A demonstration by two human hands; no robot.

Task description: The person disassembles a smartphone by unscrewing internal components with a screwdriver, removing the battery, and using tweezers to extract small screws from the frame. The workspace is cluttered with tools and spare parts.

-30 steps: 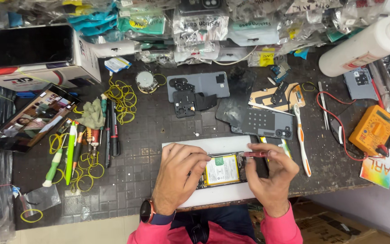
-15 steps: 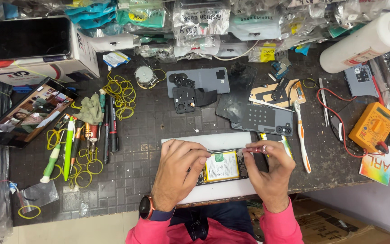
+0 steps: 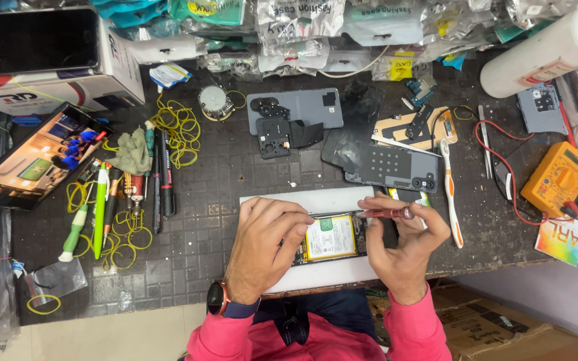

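An opened phone [image 3: 334, 237] with its yellow-white battery showing lies on a white mat [image 3: 316, 199] at the bench's near edge. My left hand [image 3: 262, 244] rests on the phone's left end and pins it down. My right hand [image 3: 406, 244] holds a small red-handled screwdriver [image 3: 386, 214] level over the phone's upper right edge, tip pointing left. A dark watch sits on my left wrist.
Behind the mat lie a grey phone back cover [image 3: 296, 110], a dark keypad panel [image 3: 393, 167], a toothbrush [image 3: 451, 194], tweezers [image 3: 484, 140] and a yellow multimeter [image 3: 558, 179] with red leads. Pens, screwdrivers and yellow rubber bands [image 3: 175, 127] clutter the left beside a lit tablet [image 3: 35, 157].
The camera view has shifted slightly. My right hand has raised the screwdriver a little over the phone's top edge. My left hand stays on the phone.
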